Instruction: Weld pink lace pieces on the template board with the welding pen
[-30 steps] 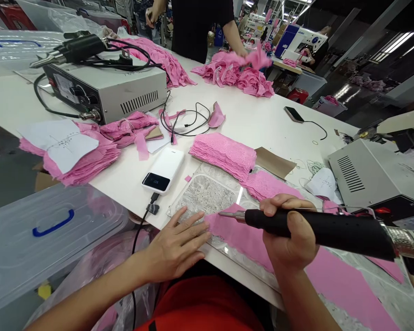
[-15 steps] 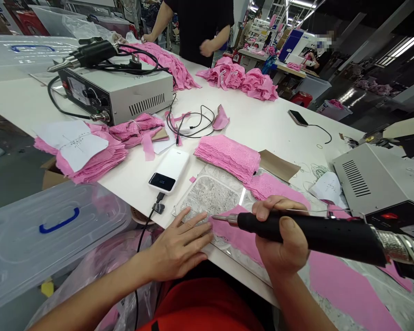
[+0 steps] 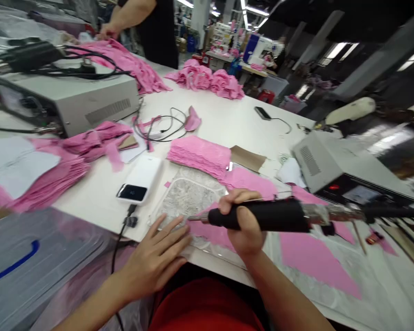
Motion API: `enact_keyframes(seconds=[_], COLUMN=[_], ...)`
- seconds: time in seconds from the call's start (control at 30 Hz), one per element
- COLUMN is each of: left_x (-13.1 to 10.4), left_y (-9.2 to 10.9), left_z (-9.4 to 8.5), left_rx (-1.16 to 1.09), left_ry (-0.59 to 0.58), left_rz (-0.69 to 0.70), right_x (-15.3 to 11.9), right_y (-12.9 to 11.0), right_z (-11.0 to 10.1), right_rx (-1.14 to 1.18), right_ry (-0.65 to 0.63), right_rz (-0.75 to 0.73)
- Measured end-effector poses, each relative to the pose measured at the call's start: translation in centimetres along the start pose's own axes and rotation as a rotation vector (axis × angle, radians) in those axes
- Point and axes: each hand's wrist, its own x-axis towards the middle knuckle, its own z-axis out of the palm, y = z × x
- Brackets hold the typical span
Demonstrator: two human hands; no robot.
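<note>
My right hand [image 3: 245, 223] is closed around a black cylindrical handheld power tool [image 3: 272, 215] with a slim metal tip. The tip points left, at the near left end of a pink fabric piece [image 3: 215, 232]. Whether it touches the cloth I cannot tell. My left hand [image 3: 158, 255] lies flat with its fingers stretched out, fingertips on the clear template sheet [image 3: 189, 195] just left of the tip. Beyond my hands sits a neat stack of pink fabric pieces [image 3: 200, 154]. Another pink piece [image 3: 317, 262] lies flat to the right of my wrist.
A white power bank [image 3: 143, 177] with a cable lies left of the template. Grey control boxes [image 3: 96, 101] stand at far left and on the right [image 3: 345, 161]. A lidded plastic bin [image 3: 55, 248] stands below the table edge. Across the table, a person [image 3: 158, 32] handles pink cloth.
The view has swung to the right, so the table things appear further left. My left hand and the tool in my right hand keep about the same place at the fabric piece.
</note>
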Motion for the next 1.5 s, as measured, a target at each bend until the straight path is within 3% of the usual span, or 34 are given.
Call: enact_keyframes(seconds=[0.13,0.27,0.53,0.67,0.83,1.0,1.5], left_x=[-0.2,0.8,7.5,10.7,13.9,15.1,15.1], left_y=[-0.8,-0.3,6.5,9.8,12.4,13.1,13.0], left_z=[0.5,1.2,3.8,6.2,9.0,10.7,10.7], left_rx=[0.014,-0.034,-0.152,-0.194,-0.16,-0.092,-0.12], left_ry=[0.039,0.06,0.105,0.077,-0.007,-0.045,-0.056], left_rz=[0.061,0.095,0.13,0.191,0.22,0.172,0.161], right_x=[0.9,2.2,2.8,2.3,2.4,2.9,2.7], right_y=[-0.3,-3.1,-9.5,-10.4,-10.1,-9.1,-8.4], right_z=[-0.3,-3.3,-15.4,-19.1,-20.2,-20.5,-21.3], right_rx=[0.041,0.02,-0.192,-0.203,-0.155,-0.146,-0.171], right_ry=[0.051,0.165,0.544,0.601,0.539,0.458,0.482], right_rz=[-0.032,-0.06,-0.134,-0.133,-0.139,-0.112,-0.113])
